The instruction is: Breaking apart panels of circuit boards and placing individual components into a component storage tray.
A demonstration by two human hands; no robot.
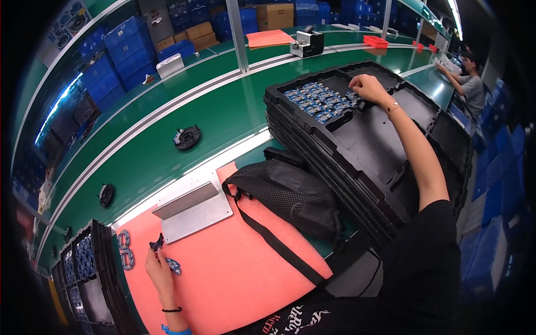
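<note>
Low on the left, my left hand [158, 274] pinches a small dark curved circuit board [157, 242] above a pink foam mat [234, 279]. A blue curved circuit board [175, 267] lies on the mat beside its fingers. More circuit boards [128, 259] sit at the mat's left edge. Ahead of the left hand stands a silver angled metal plate [195, 215]. My right hand [369, 89] reaches far right over a black tray [363, 139], its fingers closed at the edge of several blue circuit boards [318, 100]. What those fingers grip is partly hidden.
A black mesh bag [285, 195] with a strap lies between mat and stacked trays. Black round parts [187, 138] rest on the green conveyor [234, 111]. Another tray stack [100, 279] stands at lower left. A co-worker [472, 84] sits far right.
</note>
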